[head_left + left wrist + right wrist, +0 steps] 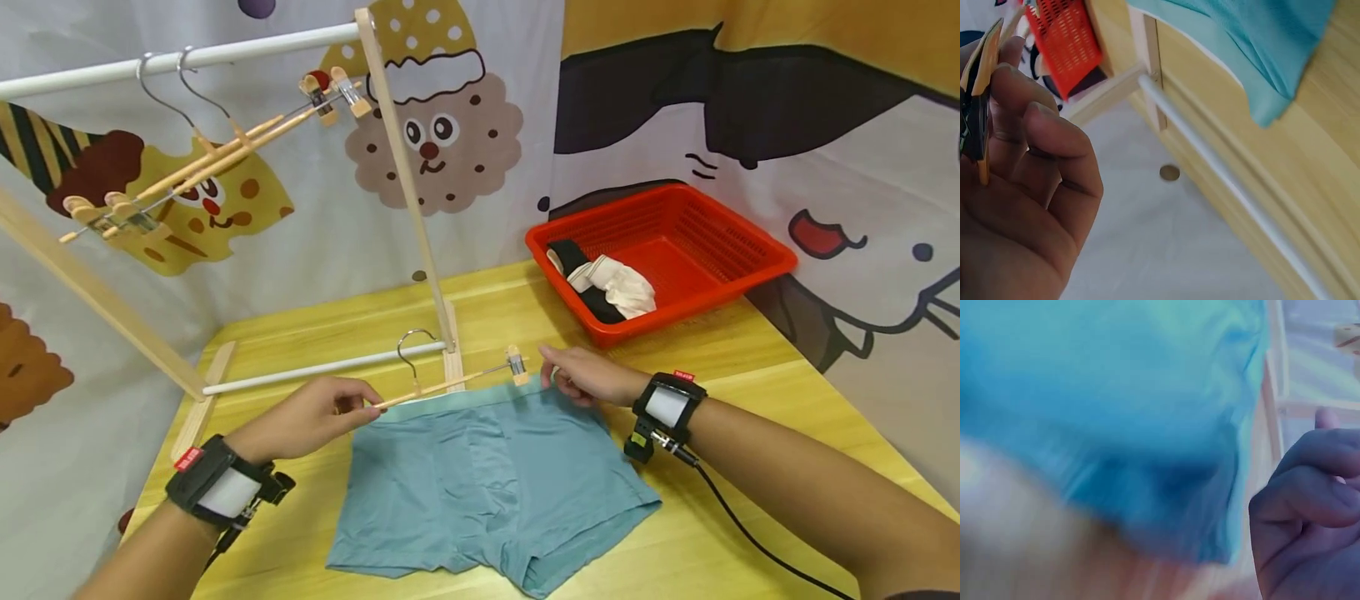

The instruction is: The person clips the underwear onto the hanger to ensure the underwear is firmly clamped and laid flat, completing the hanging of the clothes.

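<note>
A pair of blue-green boxer briefs [480, 475] lies spread on the table, waistband towards the rack. Just above the waistband is a wooden clip hanger [450, 385] with a metal hook. My left hand [315, 417] pinches its left end between thumb and fingers; in the left wrist view, a wooden clip [982, 81] shows by the fingers. My right hand [588, 375] is at the right end of the waistband, beside the hanger's right clip [517, 365]. Its fingers look curled in the right wrist view, but whether they grip the fabric is unclear.
A wooden rack [405, 167] with white rods stands at the back left. Two more clip hangers [217, 158] hang from its top rod. At the back right, a red basket [720, 292] holds black and white cloth items [618, 283]. A cable [750, 533] trails from the right wrist.
</note>
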Tool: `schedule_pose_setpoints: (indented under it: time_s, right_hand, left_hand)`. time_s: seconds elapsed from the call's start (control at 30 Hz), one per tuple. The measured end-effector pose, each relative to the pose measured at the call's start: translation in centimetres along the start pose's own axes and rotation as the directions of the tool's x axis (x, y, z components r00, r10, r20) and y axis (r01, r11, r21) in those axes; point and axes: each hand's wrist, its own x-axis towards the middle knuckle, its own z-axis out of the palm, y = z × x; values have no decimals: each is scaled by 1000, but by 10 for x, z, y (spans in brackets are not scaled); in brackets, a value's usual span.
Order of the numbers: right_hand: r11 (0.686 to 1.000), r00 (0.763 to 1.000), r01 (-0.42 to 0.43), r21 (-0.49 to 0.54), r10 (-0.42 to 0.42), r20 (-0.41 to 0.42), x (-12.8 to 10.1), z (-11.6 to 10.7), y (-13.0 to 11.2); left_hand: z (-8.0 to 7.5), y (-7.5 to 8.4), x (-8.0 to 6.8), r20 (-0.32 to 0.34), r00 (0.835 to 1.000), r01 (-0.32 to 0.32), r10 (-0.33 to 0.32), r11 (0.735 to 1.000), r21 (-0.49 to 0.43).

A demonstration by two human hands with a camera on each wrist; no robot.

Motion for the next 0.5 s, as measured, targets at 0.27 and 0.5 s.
schedule_pose_setpoints:
  time_s: [0.27, 0.5]
  right_hand:
    - [976, 998, -51, 214, 59, -28, 20, -3, -6]
    - [939, 983, -156, 306, 178, -44, 36, -11, -1]
  left_hand:
    - [10, -22, 56, 59, 998, -35, 39, 997, -65]
    - [15, -45, 87, 74, 996, -52, 58, 995, -80]
